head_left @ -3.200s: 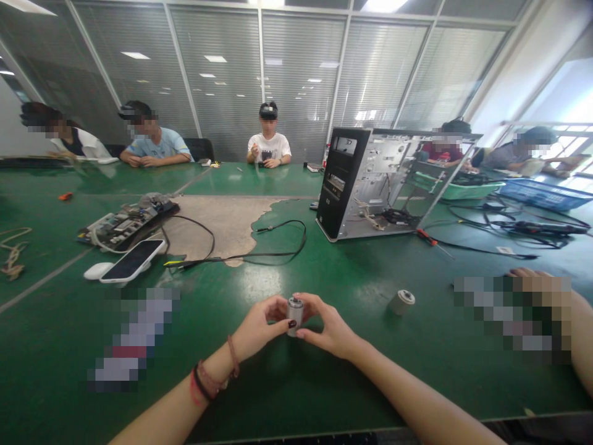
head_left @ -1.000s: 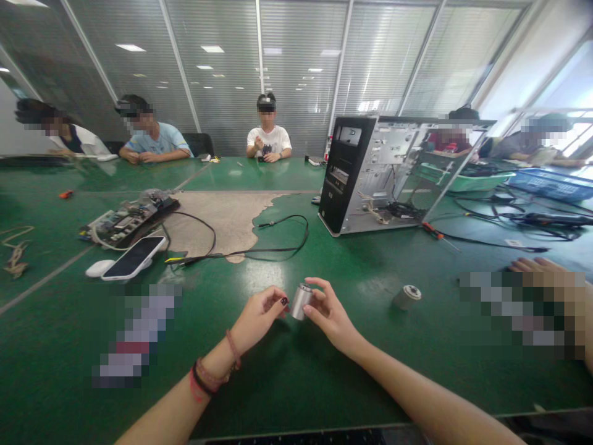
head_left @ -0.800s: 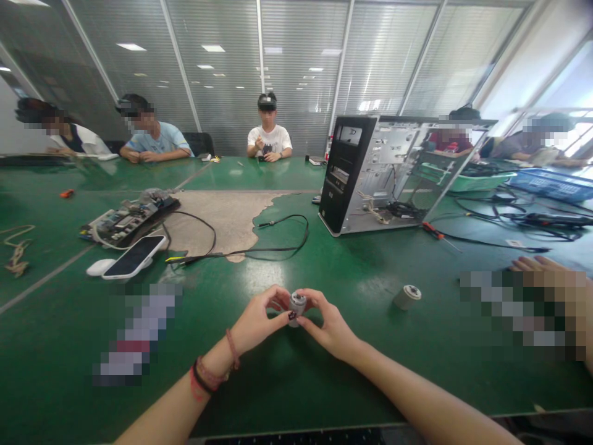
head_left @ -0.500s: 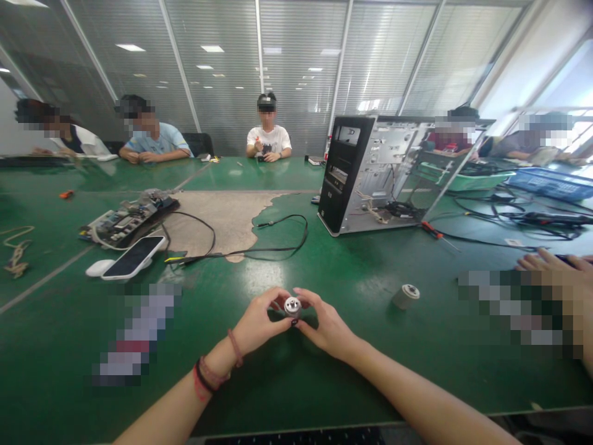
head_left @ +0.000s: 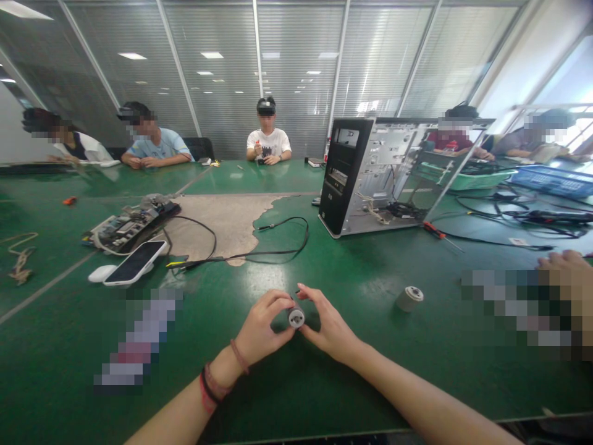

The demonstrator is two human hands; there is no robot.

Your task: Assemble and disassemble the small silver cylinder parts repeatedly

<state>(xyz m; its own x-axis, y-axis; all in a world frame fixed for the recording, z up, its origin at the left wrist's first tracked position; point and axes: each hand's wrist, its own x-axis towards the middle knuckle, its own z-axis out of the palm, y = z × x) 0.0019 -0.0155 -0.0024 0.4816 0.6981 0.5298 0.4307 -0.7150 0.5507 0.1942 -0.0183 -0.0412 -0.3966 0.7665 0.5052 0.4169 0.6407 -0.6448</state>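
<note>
Presently both hands meet over the table, close together. Left hand [head_left: 265, 319], curled, presses against one side of a small brushed-metal cylinder [head_left: 296, 317]; right hand [head_left: 330, 316], fingers loosely bent, closes on the other side, so it is held between them. Its round end, with a central hole, faces the wearer. Held above a green-topped workbench [head_left: 296, 395]; contact with the surface cannot be told. Just right of the grip lies a squat grey cylinder [head_left: 409, 299] on its side. Ahead of the grip runs a thin black cable [head_left: 278, 253]. Further ahead and right stands an open black-and-silver computer case [head_left: 370, 176]; ahead and left lies a black smartphone [head_left: 135, 262].
</note>
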